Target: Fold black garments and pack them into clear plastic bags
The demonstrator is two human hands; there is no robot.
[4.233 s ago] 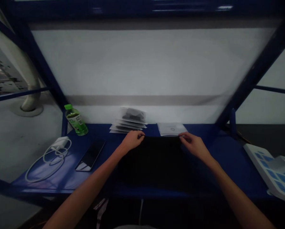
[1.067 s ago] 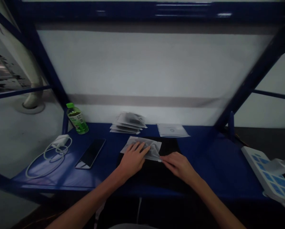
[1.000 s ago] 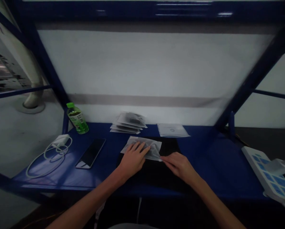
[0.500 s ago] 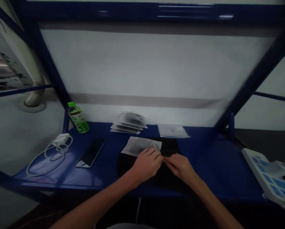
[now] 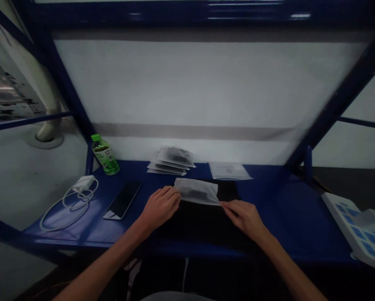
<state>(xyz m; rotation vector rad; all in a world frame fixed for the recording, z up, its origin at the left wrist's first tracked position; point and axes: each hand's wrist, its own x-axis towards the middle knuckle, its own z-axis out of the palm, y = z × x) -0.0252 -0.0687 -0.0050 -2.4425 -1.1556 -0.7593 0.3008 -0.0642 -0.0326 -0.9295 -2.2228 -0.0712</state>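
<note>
The left hand (image 5: 160,205) and right hand (image 5: 243,218) pinch opposite ends of a clear bag (image 5: 196,191), holding it taut over the black cloth (image 5: 202,225). More bags (image 5: 171,161) sit stacked behind it.

This looks like a makeshift packing station in a utility room: a concrete floor (image 5: 14,175), a blue steel shelving rack (image 5: 287,225), stacked plastic bags (image 5: 173,161), and a power strip (image 5: 352,228).

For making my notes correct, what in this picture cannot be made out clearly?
In the head view:
Contents of the frosted plastic bag: blurred by its film.
Contents of the stacked bags: blurred the same way.
Printing on the flat packet: too small.
The white board with blue squares: cut off by the right edge.
</note>
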